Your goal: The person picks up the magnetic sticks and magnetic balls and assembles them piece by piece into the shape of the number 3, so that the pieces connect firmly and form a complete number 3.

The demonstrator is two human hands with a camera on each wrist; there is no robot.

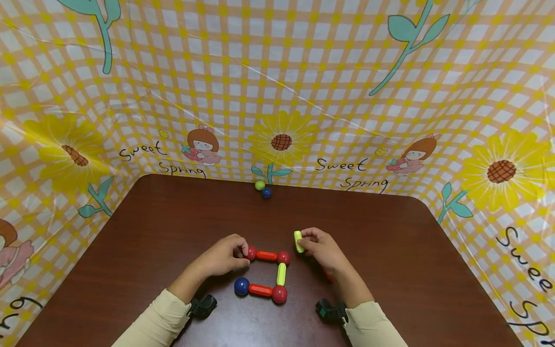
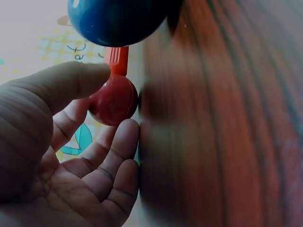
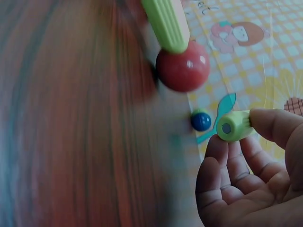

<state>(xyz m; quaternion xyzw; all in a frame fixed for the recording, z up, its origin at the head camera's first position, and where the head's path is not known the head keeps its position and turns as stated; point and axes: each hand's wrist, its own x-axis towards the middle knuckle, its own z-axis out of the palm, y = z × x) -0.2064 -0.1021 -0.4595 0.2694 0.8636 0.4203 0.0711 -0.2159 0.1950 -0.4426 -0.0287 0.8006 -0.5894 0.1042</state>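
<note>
My left hand [image 1: 223,255] pinches a red ball [image 1: 251,252] between thumb and fingers; the left wrist view shows the thumb along the ball [image 2: 113,100]. This ball ends an open chain of toy balls and rods on the table. From it run an orange-red rod [image 1: 266,256], a red ball [image 1: 283,258], a yellow-green rod [image 1: 281,274], a nearer red ball [image 1: 279,294], another orange-red rod [image 1: 260,289] and a blue ball [image 1: 242,286]. Right of the chain, my right hand [image 1: 324,249] pinches a loose yellow-green rod [image 1: 298,241], its round grey end [image 3: 226,128] showing in the right wrist view.
Another red piece [image 1: 326,274] lies partly hidden beneath the right wrist. At the back edge of the brown table [image 1: 195,207] sit a green ball [image 1: 259,185] and a blue ball [image 1: 266,193]. A checked flower-print cloth [image 1: 243,86] walls the table's back and sides.
</note>
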